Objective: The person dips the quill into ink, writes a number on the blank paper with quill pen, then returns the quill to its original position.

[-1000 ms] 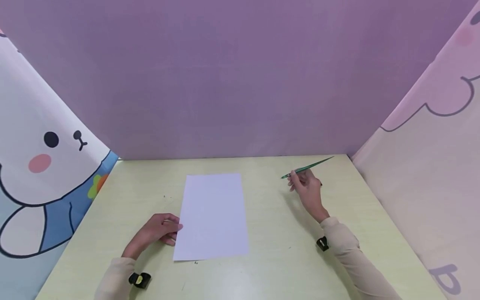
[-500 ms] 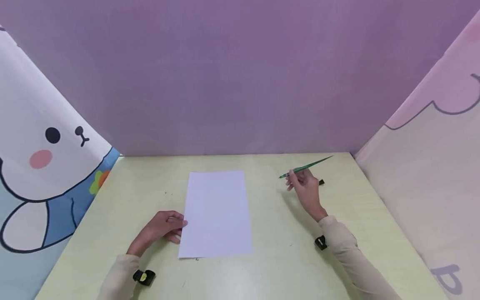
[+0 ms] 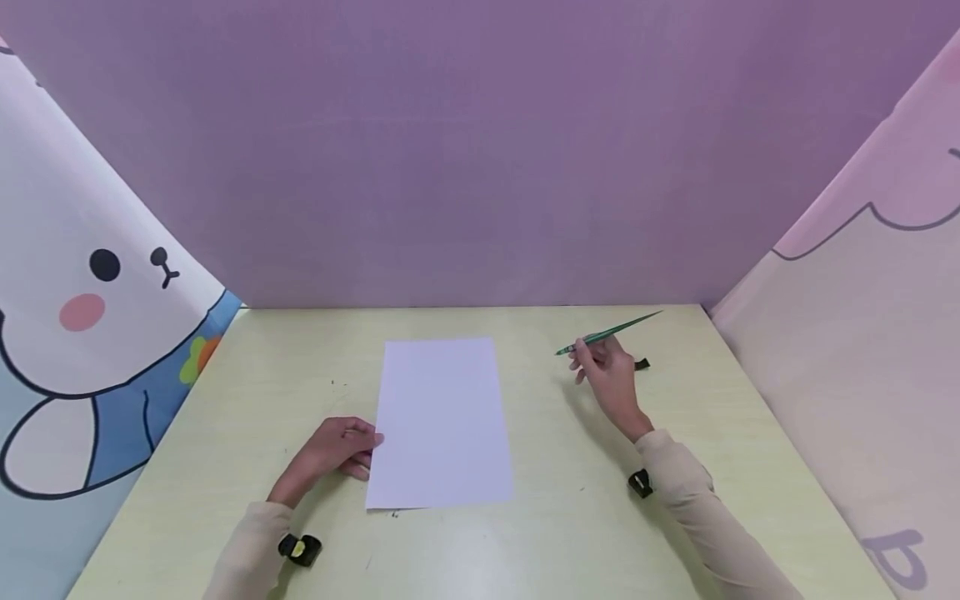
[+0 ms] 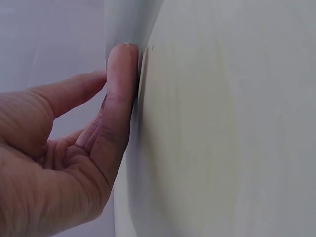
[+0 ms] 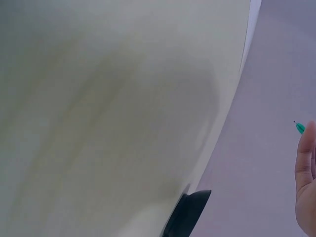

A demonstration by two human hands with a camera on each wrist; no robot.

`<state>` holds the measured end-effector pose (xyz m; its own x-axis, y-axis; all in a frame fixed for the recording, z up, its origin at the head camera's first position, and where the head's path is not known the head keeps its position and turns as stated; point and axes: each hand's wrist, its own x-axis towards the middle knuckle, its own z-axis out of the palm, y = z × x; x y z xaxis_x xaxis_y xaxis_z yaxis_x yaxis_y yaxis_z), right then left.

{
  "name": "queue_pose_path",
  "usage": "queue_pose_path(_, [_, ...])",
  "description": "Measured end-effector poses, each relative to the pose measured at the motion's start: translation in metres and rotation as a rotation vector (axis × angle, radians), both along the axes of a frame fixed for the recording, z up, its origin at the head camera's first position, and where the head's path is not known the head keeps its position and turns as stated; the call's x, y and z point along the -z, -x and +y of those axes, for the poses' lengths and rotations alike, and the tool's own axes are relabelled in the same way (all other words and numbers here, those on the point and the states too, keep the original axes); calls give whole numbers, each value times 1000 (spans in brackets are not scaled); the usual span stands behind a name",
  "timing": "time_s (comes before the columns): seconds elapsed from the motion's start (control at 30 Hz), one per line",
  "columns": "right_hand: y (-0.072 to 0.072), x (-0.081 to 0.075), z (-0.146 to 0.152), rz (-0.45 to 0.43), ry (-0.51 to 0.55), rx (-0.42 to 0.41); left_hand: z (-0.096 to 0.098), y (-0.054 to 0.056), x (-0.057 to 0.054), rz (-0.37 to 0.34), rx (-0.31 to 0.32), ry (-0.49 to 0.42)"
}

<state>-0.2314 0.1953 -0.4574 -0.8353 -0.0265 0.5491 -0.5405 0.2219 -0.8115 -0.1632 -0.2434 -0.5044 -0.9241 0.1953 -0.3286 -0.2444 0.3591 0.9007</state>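
fingers of right hand (image 3: pixel 611 383) pinched slim green tapering pen (image 3: pixel 622 327) near its tip, likely for control, by far right corner of pale yellow surface (image 3: pixel 570 546). left hand (image 3: pixel 336 446) pinched left edge of white rectangular paper sheet (image 3: pixel 442 423), likely steadying it short of far edge.

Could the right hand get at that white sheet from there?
Probably yes: nothing visible stands between the right hand, holding the green pen, and the white sheet; the left hand pinches the opposite edge.

Matt, smooth paper sheet (image 3: pixel 444 423); plastic-looking pen (image 3: pixel 617 330); tabletop (image 3: pixel 555 546) faintly glossy.
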Motion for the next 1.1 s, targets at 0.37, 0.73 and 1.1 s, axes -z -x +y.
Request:
queue_pose_path(0.37, [-3, 1, 2, -69, -43, 4, 8, -5, 2, 1, -2, -5])
queue_pose_path(0.73, [0, -4, 4, -89, -49, 8, 18, -1, -2, -8, 7, 17])
queue_pose_path(1.1, [-1, -8, -1, -125, -48, -35, 24, 2, -4, -8, 33, -2])
